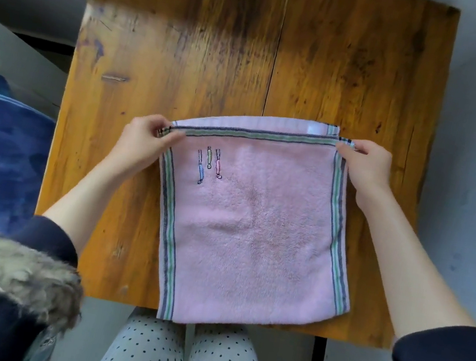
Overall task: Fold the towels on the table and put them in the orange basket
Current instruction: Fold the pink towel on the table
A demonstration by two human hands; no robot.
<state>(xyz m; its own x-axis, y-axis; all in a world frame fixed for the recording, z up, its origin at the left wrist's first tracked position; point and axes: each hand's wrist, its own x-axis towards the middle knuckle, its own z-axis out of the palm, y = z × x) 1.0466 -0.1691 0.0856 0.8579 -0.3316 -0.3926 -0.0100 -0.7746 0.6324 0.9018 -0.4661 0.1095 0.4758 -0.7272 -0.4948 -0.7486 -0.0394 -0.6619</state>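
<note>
Grey floor around a worn wooden bench (pixel 189 47), plank seam running 12 to 6 down its middle; a blue soft mass sits off the bench at 9 o'clock, identity unclear. No orange basket in view. Pink terry towel (pixel 254 229) lies on the bench's 6 o'clock half, already doubled once by the look of it: a striped hem lies across the top layer at 12, with a lower layer and a white label peeking out just beyond it. Near edge overhangs the bench lip at 6, above polka-dot trousers (pixel 187 356). Striped borders run down the 3 and 9 sides; small embroidered figures near the 10 o'clock corner. Left hand (pixel 146 141) pinches the top layer's corner at 10, thumb over fingers. Right hand (pixel 367 163) pinches the matching corner at 2. Both grasping cloth, neither released. Handling judgement: light, limp, no stiffness, so it sags wherever unsupported and only holds a line under tension between two grip points. Terry pile is grippy, slip risk low; nothing fragile. Corners or hem are the right hold, since the woven border is firmer than the pile. Layers are slightly offset at 12, so corners likely want squaring before the next fold. Faint creases and a darker patch mid-panel, probably just pile lay.
</note>
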